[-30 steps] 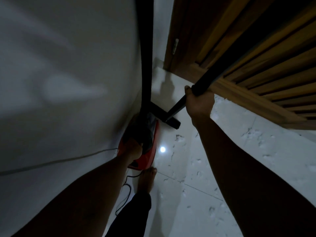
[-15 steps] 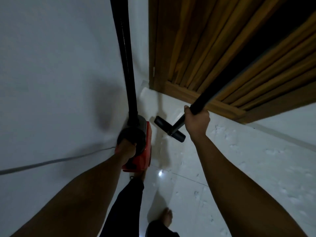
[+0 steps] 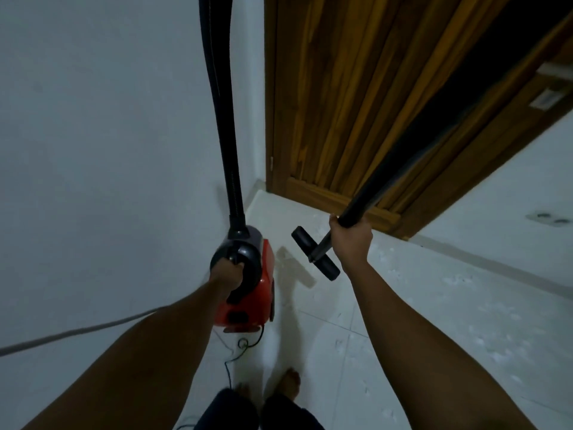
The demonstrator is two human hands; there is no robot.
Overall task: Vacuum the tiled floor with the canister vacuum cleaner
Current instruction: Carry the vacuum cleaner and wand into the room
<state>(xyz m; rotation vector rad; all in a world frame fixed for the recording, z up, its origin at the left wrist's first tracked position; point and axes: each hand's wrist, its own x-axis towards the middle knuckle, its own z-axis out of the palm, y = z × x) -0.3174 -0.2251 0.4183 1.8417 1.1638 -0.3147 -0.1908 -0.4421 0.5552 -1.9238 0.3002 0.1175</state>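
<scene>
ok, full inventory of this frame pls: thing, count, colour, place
canister vacuum: 1, red with dark top, by the left wall, carried by its handle
hose: 1, black, rising from the canister out of the top of the frame
wand: 1, black, slanting down from the upper right
floor nozzle: 1, black, at the wand's lower end, above the floor
power cord: 1, dark, on the tiles behind the canister
door: 1, brown wood, ahead
wall: white, left
tiled floor: white, marbled
left hand: 1, on the canister handle
right hand: 1, around the wand
bare feet: 2, bottom centre
</scene>
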